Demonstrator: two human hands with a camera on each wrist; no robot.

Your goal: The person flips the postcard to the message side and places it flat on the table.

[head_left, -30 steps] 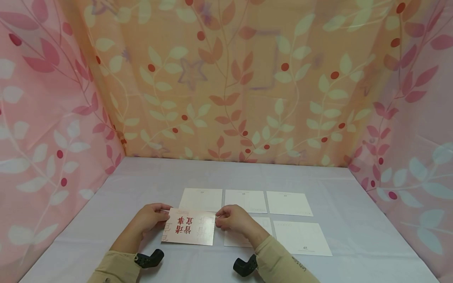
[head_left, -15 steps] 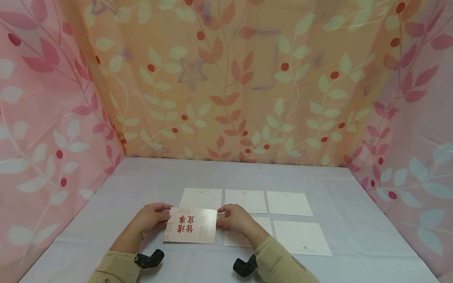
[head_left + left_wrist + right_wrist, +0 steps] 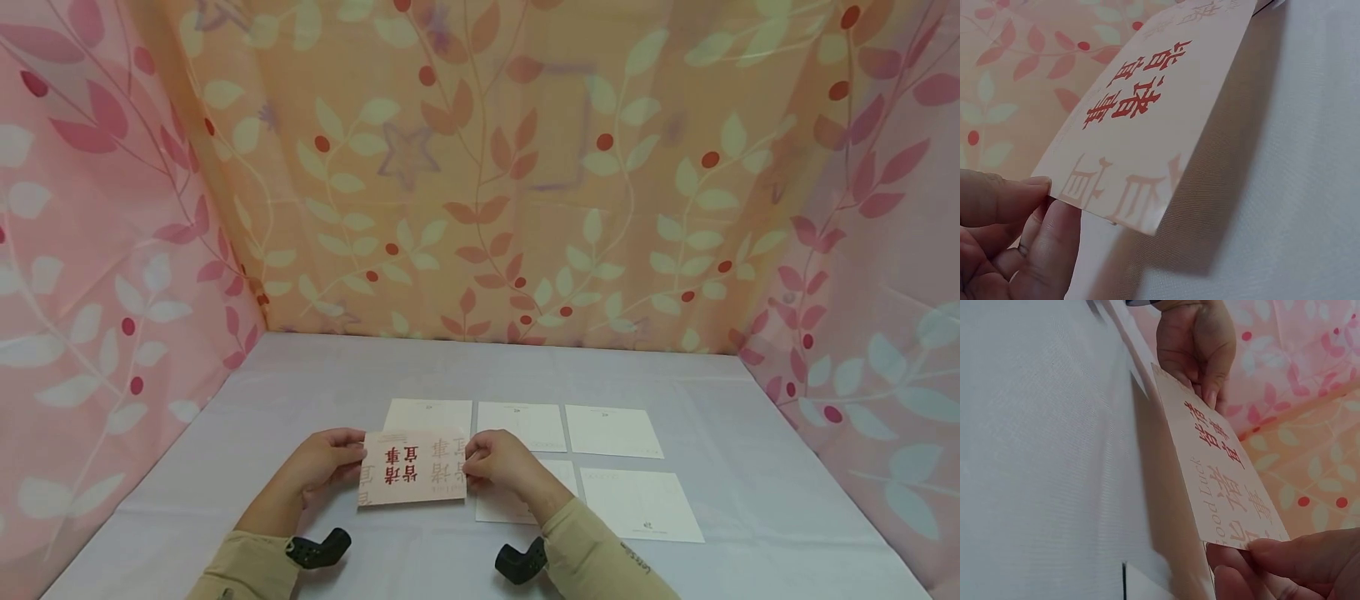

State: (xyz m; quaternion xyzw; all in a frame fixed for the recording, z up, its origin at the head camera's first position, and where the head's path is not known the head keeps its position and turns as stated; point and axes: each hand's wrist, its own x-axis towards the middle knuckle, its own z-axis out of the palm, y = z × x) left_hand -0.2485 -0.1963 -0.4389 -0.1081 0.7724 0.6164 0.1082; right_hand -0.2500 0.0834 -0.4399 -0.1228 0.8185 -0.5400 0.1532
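Between my hands is a pale pink postcard (image 3: 412, 468) with red Chinese characters, upside down in the head view. My left hand (image 3: 327, 460) pinches its left edge between thumb and fingers, as the left wrist view shows up close. On the opposite edge my right hand (image 3: 501, 463) pinches near a corner; "Good Luck" lettering runs beside it in the right wrist view. The card is held off the white table, tilted, with its shadow below. It partly covers a white card (image 3: 429, 413) in the back row. Another white card (image 3: 498, 508) lies partly under my right forearm.
Further white cards lie flat: one in the back row's middle (image 3: 520, 427), a back right card (image 3: 612, 431) and a front right card (image 3: 642, 505). A white cloth (image 3: 315, 375) covers the table. Floral curtains (image 3: 480, 167) enclose the back and sides.
The postcard has risen slightly and shifted right, with its printed face turned more toward the head camera. Both hands keep their pinch and have barely moved.
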